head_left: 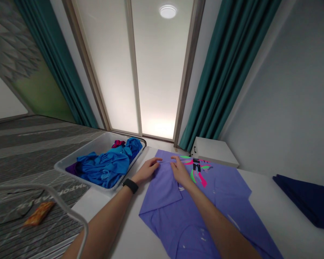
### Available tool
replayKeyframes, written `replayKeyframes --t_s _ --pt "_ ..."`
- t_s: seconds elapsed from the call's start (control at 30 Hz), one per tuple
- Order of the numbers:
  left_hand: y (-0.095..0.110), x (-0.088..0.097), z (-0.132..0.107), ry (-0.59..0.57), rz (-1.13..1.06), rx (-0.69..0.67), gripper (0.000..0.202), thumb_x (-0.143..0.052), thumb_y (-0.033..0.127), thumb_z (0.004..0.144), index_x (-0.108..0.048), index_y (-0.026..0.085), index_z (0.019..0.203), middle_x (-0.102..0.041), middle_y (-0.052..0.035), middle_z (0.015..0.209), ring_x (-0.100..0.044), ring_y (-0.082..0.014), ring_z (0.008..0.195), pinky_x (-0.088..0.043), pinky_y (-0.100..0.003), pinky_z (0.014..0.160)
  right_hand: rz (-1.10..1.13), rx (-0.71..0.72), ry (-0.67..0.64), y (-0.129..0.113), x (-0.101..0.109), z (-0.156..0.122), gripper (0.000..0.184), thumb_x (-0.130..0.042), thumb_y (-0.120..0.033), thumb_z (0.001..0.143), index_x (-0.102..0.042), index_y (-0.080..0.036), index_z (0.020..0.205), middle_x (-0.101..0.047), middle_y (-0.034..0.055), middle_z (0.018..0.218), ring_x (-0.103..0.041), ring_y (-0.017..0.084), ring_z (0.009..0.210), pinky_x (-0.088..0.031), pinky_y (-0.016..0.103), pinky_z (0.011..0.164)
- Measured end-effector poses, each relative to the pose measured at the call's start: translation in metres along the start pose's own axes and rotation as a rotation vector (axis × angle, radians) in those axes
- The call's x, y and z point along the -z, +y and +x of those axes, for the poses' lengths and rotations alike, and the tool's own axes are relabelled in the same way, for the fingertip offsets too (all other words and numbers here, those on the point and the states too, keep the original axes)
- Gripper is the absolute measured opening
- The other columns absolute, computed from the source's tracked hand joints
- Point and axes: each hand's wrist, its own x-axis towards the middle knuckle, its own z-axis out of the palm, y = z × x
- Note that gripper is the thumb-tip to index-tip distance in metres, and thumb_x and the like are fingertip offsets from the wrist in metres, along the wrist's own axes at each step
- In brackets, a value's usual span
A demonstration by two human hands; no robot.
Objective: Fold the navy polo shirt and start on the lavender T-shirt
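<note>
A purple T-shirt (218, 194) with a pink, green and black print lies spread on a white table (270, 216). One side of it is folded over toward the middle. My left hand (148, 169), a black watch on its wrist, pinches the far edge of the folded part. Close beside it, my right hand (179, 169) rests on the same edge, fingers curled onto the cloth. Both hands sit at the shirt's far left corner.
A grey plastic bin (78, 158) holding crumpled blue clothes (108, 167) stands at the table's left edge. Folded dark blue cloth (307, 201) lies at the right. A white cabinet (213, 151) stands behind the table. A bed with an orange packet (39, 214) is on the left.
</note>
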Motion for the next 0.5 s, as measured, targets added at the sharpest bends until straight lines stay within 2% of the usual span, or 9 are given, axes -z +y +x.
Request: replayKeyframes --t_s 0.07,0.13,0.2,0.27,0.33,0.4,0.47,0.5 --pt "-0.001 0.002 -0.001 -0.02 -0.036 -0.004 0.041 -0.048 0.027 0.082 -0.063 0.013 0.118 -0.057 -0.0005 0.072 -0.051 -0.0127 0.064 -0.04 -0.024 0.061 -0.03 -0.058 -0.084 -0.004 0.005 -0.003 0.042 -0.037 -0.033 0.093 -0.043 -0.015 0.131 -0.067 0.007 0.092 -0.064 0.021 0.085 -0.046 0.033 0.078" --pt "-0.002 0.004 -0.002 -0.032 -0.072 -0.025 0.044 -0.048 0.02 0.077 -0.062 0.014 0.118 -0.058 -0.0007 0.076 -0.052 -0.0122 0.066 -0.04 -0.024 0.063 -0.092 -0.08 -0.223 -0.009 0.012 -0.008 0.056 -0.045 -0.035 0.091 -0.037 -0.012 0.141 -0.063 0.0156 0.119 -0.06 0.023 0.107 -0.044 0.035 0.091" --pt "-0.005 0.005 -0.002 -0.038 -0.089 -0.049 0.048 -0.048 0.015 0.072 -0.061 0.015 0.119 -0.058 -0.0013 0.08 -0.053 -0.0123 0.068 -0.041 -0.024 0.065 -0.143 -0.064 -0.38 -0.014 0.02 -0.013 0.075 -0.054 -0.03 0.086 -0.023 -0.01 0.151 -0.056 0.0182 0.133 -0.056 0.024 0.117 -0.041 0.036 0.098" --pt "-0.008 0.006 -0.003 -0.038 -0.077 -0.062 0.05 -0.048 0.014 0.072 -0.06 0.016 0.12 -0.058 -0.001 0.08 -0.053 -0.0123 0.068 -0.042 -0.024 0.064 -0.153 -0.024 -0.479 -0.018 0.027 -0.017 0.087 -0.056 -0.022 0.082 -0.01 -0.013 0.155 -0.056 0.0164 0.135 -0.057 0.023 0.117 -0.042 0.036 0.099" --pt "-0.011 0.006 -0.003 -0.029 -0.04 -0.067 0.048 -0.048 0.016 0.076 -0.059 0.016 0.122 -0.058 -0.0003 0.079 -0.052 -0.012 0.066 -0.041 -0.023 0.061 -0.13 0.026 -0.476 -0.02 0.033 -0.018 0.085 -0.053 -0.017 0.082 -0.01 -0.017 0.156 -0.052 0.0135 0.141 -0.054 0.022 0.123 -0.039 0.037 0.103" --pt "-0.012 0.005 -0.001 -0.009 0.021 -0.08 0.042 -0.047 0.02 0.082 -0.059 0.016 0.122 -0.058 -0.0001 0.079 -0.053 -0.0123 0.066 -0.042 -0.023 0.061 -0.124 0.042 -0.417 -0.021 0.036 -0.017 0.079 -0.049 -0.015 0.083 -0.016 -0.018 0.155 -0.04 0.0112 0.151 -0.043 0.02 0.134 -0.033 0.036 0.11" --pt "-0.012 0.003 0.001 0.003 0.09 -0.106 0.037 -0.046 0.024 0.087 -0.061 0.017 0.12 -0.061 -0.0012 0.082 -0.055 -0.0134 0.07 -0.043 -0.024 0.065 -0.169 0.018 -0.384 -0.021 0.038 -0.016 0.077 -0.049 -0.014 0.084 -0.018 -0.015 0.154 -0.03 0.012 0.156 -0.035 0.02 0.14 -0.028 0.035 0.113" --pt "-0.011 0.002 0.002 0.002 0.125 -0.119 0.035 -0.046 0.026 0.089 -0.062 0.018 0.119 -0.063 -0.0019 0.083 -0.057 -0.0141 0.072 -0.044 -0.025 0.067 -0.21 -0.004 -0.389 -0.02 0.039 -0.017 0.077 -0.049 -0.014 0.084 -0.017 -0.014 0.154 -0.031 0.0137 0.155 -0.036 0.021 0.139 -0.03 0.035 0.112"
